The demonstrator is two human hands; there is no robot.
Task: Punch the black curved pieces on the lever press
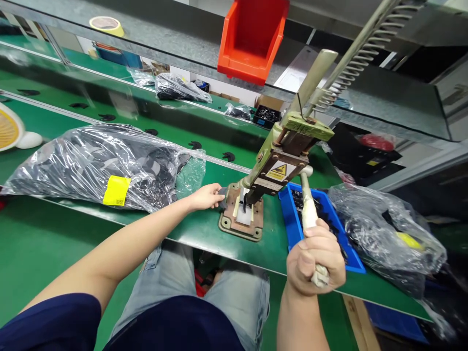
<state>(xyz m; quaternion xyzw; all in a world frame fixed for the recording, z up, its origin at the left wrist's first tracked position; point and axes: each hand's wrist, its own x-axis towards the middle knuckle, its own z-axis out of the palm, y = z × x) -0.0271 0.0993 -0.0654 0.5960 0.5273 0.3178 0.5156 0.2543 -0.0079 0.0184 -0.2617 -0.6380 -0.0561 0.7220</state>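
Note:
A green hand press (268, 156) stands on the bench in front of me, a warning label on its ram. My right hand (317, 256) is wrapped around the press lever (309, 209), whose grip is bound in whitish tape. At the left edge of the press base (239, 234), my left hand (205, 197) pinches a flat black part (223, 198) between thumb and fingers. Its exact kind is partly hidden by the fingers. Below the ram, a pale block (244, 215) sits on the base with a small dark piece against it.
A clear bag of black parts (95, 161) lies to the left. Right of the press are a blue bin (329, 219) of dark pieces and another plastic bag (387, 239). Several black parts lie along the green conveyor (168, 124) behind. An orange bin (252, 44) hangs over the shelf edge.

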